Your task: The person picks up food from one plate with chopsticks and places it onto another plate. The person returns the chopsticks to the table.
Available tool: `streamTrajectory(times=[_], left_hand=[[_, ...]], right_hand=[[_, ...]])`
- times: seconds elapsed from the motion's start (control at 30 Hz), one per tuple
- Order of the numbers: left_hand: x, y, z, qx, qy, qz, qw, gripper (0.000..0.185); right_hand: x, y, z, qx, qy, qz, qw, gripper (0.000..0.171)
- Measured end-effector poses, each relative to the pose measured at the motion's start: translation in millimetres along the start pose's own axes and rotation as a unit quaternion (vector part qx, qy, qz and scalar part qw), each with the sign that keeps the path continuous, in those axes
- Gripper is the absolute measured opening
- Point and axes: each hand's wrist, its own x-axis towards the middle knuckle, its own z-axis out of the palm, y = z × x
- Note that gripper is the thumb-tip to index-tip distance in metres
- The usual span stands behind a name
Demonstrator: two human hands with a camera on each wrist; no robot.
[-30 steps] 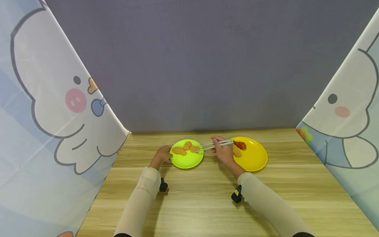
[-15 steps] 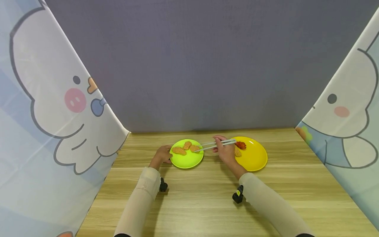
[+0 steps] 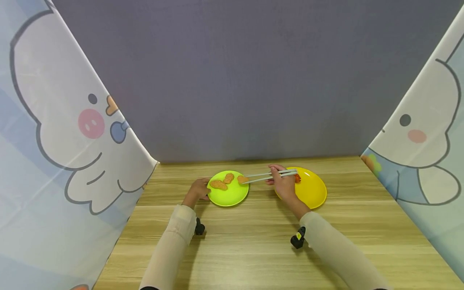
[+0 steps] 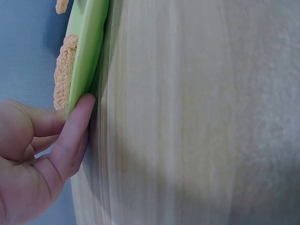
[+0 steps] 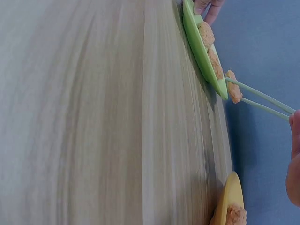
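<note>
Presently, right hand (image 3: 284, 183): is gripping a pair of chopsticks (image 5: 267, 99), fingers curled about them.
Chopsticks: are clasping one breaded piece (image 3: 243, 179) between their tips, over the two o'clock edge of the green plate (image 3: 232, 197); the right wrist view is showing it seemingly clear of the plate.
Left hand (image 3: 199, 188): is pinching the green plate at nine o'clock, apparently steadying it.
Green plate: is bearing two more, the long piece (image 3: 218, 185) at ten o'clock and the small piece (image 3: 228, 178) at twelve.
Yellow plate (image 3: 314, 191): is sitting at three o'clock from the green plate, a red drumstick (image 3: 297, 178) showing toward its eleven o'clock, partly hidden; the right wrist view is also revealing a crusted piece (image 5: 236, 215) on it.
Breaded piece: is looking picked up, with setting it down seemingly remaining.
Long and small pieces: are lying unclasped; whether they are awaiting the same handling cannot be told.
</note>
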Motion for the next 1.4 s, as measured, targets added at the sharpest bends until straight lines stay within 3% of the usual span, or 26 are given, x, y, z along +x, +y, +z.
streamTrajectory(times=[0.53, 0.73, 1.03, 1.4], left_hand=[[-0.6, 0.3, -1.4, -0.001, -0.001, 0.0, 1.0, 0.05], [1.0, -0.2, -1.3, 0.001, -0.002, -0.001, 1.0, 0.051], [1.5, -2.1, 0.4, -0.012, 0.007, 0.007, 0.9999, 0.052], [1.0, -1.0, 0.6, -0.023, 0.008, 0.004, 0.9997, 0.052]], right_hand=[[5.5, -2.9, -32.2, 0.016, 0.007, 0.038, 0.999, 0.035], [3.0, -7.4, -43.7, 0.022, 0.03, 0.026, 0.999, 0.031], [4.4, -13.0, -70.4, 0.023, 0.023, 0.009, 0.999, 0.023], [-5.3, -40.1, -101.7, 0.02, 0.03, 0.024, 0.999, 0.018]])
